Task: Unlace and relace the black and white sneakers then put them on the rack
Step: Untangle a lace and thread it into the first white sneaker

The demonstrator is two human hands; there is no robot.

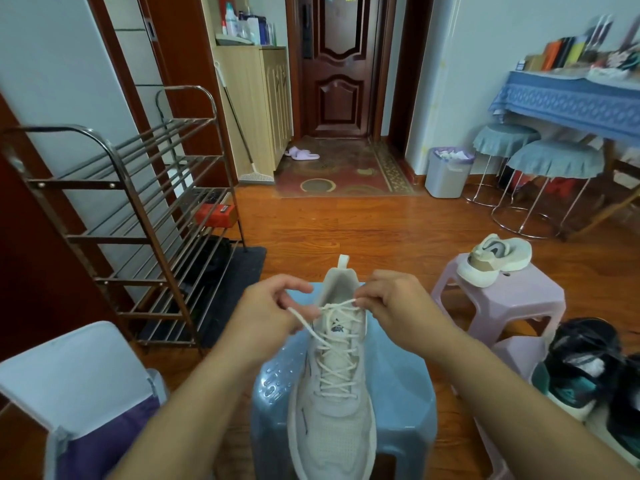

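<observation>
Both hands, left [268, 308] & right [393, 303], pinch lace [337, 304] ends; sneaker [334, 386] toe cut off.

**Soft indoor light, wide-angle warp, blurry edges**

Even, diffuse room light, medium bright, no hard source visible. Glossy wood floor [381, 230] shows pale sheen streaks mid-frame. Shadows weak, soft under the metal rack [138, 209] and stools. Strong fisheye: door frames and walls bow, rack leans outward at left edge. Centre fairly sharp; books [568, 51] at top right corner smeared, dark sneakers [585, 368] at right edge soft. Slight overall haze, colours muted.
</observation>
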